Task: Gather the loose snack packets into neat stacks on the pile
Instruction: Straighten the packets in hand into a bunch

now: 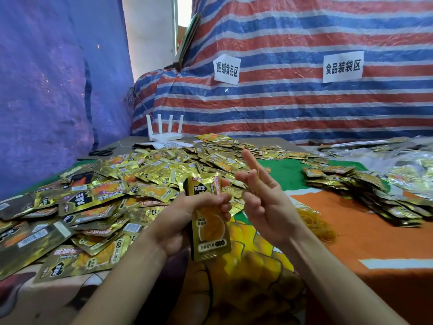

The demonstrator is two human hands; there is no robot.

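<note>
My left hand (187, 214) grips a small upright stack of gold snack packets (210, 231) in front of me, fingers curled round its middle. My right hand (260, 191) is just to its right, fingers spread and mostly straight, with a thin yellow rubber band (257, 181) stretched over them. A large heap of loose gold packets (105, 195) covers the table to the left and behind. Banded packet stacks (360, 191) lie in a pile at the right.
A tangle of yellow rubber bands (314, 221) lies on the orange cloth right of my right hand. A white router (164, 132) and black scissors (103, 151) sit at the table's back left. Striped tarpaulin with two paper signs hangs behind.
</note>
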